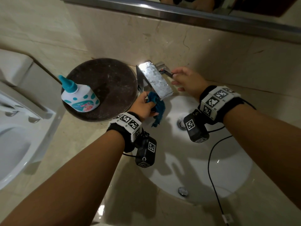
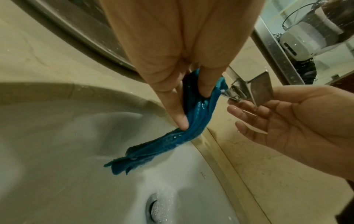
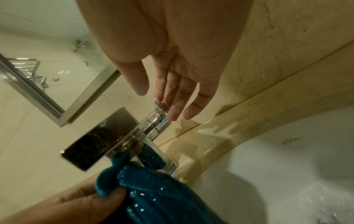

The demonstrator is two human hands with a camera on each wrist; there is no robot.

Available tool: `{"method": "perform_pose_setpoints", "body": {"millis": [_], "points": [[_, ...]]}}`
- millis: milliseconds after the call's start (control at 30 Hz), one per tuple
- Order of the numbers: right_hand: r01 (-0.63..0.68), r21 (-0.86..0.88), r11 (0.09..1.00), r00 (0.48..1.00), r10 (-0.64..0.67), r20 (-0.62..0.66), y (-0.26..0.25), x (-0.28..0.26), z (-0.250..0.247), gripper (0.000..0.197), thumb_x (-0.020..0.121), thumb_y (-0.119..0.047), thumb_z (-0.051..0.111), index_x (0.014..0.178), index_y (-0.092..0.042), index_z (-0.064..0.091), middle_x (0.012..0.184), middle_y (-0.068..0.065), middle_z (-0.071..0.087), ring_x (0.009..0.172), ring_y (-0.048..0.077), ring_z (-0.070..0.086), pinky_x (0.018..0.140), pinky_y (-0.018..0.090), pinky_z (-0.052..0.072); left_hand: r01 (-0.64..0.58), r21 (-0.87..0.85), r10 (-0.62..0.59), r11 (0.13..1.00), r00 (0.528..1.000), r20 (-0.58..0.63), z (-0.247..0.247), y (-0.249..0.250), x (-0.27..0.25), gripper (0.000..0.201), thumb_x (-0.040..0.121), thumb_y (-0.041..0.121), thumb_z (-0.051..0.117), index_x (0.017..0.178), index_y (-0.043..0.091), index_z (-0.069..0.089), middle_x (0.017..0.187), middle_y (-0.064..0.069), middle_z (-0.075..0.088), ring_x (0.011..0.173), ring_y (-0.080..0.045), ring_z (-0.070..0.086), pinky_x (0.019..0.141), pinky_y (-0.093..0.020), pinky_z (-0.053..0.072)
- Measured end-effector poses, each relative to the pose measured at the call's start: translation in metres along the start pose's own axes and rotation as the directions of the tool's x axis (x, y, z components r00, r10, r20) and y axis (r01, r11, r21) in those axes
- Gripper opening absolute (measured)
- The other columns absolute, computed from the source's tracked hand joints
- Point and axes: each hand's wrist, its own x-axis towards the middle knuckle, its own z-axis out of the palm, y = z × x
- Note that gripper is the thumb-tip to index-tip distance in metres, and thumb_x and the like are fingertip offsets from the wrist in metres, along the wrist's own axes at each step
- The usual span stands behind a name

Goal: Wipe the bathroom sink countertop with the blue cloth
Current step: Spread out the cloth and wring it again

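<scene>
My left hand (image 1: 147, 105) grips the wet blue cloth (image 1: 158, 110) just under the flat chrome faucet spout (image 1: 154, 79); the cloth (image 2: 172, 136) hangs down over the white basin (image 1: 228, 168). In the right wrist view the cloth (image 3: 153, 194) is bunched in my left fingers beneath the spout (image 3: 99, 136). My right hand (image 1: 184, 80) is open with straight wet fingers (image 3: 176, 97) touching the small faucet lever (image 3: 159, 104) behind the spout. The beige stone countertop (image 1: 78, 144) surrounds the basin.
A white bottle with a teal cap (image 1: 78, 95) stands on a dark round tray (image 1: 110, 82) left of the faucet. A toilet (image 1: 19, 128) sits at far left. The mirror frame (image 1: 179, 15) runs above the backsplash. A black cable (image 1: 211, 168) hangs over the basin near the drain (image 1: 180, 123).
</scene>
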Motion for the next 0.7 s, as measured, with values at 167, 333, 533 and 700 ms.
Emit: {"method": "perform_pose_setpoints", "body": {"millis": [167, 333, 533, 700], "points": [[-0.057, 0.043, 0.997, 0.994, 0.053, 0.092, 0.006, -0.017, -0.005, 0.042, 0.094, -0.011, 0.044, 0.135, -0.019, 0.044, 0.128, -0.003, 0.053, 0.106, 0.014, 0.055, 0.073, 0.024, 0.045, 0.027, 0.027, -0.027, 0.999, 1.0, -0.001, 0.004, -0.001, -0.014, 0.033, 0.096, -0.006, 0.036, 0.087, 0.023, 0.048, 0.084, -0.009, 0.06, 0.071, -0.019, 0.062, 0.058, -0.03, 0.057], [-0.148, -0.152, 0.977, 0.963, 0.177, 0.204, 0.039, -0.063, -0.01, 0.063, 0.09, 0.002, 0.045, 0.142, -0.031, 0.031, 0.146, 0.003, 0.038, 0.116, 0.024, 0.051, 0.086, 0.043, 0.049, 0.077, 0.041, -0.081, 0.996, 0.991, 0.103, 0.011, 0.004, -0.038, 0.035, 0.093, -0.014, 0.03, 0.095, 0.018, 0.046, 0.083, -0.009, 0.058, 0.069, -0.02, 0.06, 0.053, -0.029, 0.056], [-0.208, -0.203, 0.957, 0.908, 0.266, 0.323, 0.044, -0.113, 0.008, 0.066, 0.087, 0.003, 0.053, 0.14, -0.028, 0.03, 0.14, 0.008, 0.043, 0.1, 0.022, 0.049, 0.081, 0.037, 0.042, 0.066, 0.096, -0.087, 0.993, 0.967, 0.241, 0.027, 0.024, -0.06, 0.03, 0.095, -0.006, 0.037, 0.093, 0.02, 0.052, 0.096, -0.01, 0.063, 0.083, -0.023, 0.066, 0.073, -0.037, 0.058], [-0.215, -0.152, 0.965, 0.943, 0.246, 0.223, 0.03, -0.129, 0.016, 0.026, 0.091, -0.005, 0.052, 0.116, -0.012, 0.049, 0.115, 0.022, 0.057, 0.106, 0.032, 0.055, 0.092, 0.043, 0.047, 0.032, 0.104, -0.061, 0.994, 0.955, 0.291, 0.031, 0.046, -0.07, 0.029, 0.095, -0.004, 0.037, 0.097, 0.021, 0.051, 0.098, -0.011, 0.062, 0.085, -0.023, 0.067, 0.077, -0.039, 0.058]]}}
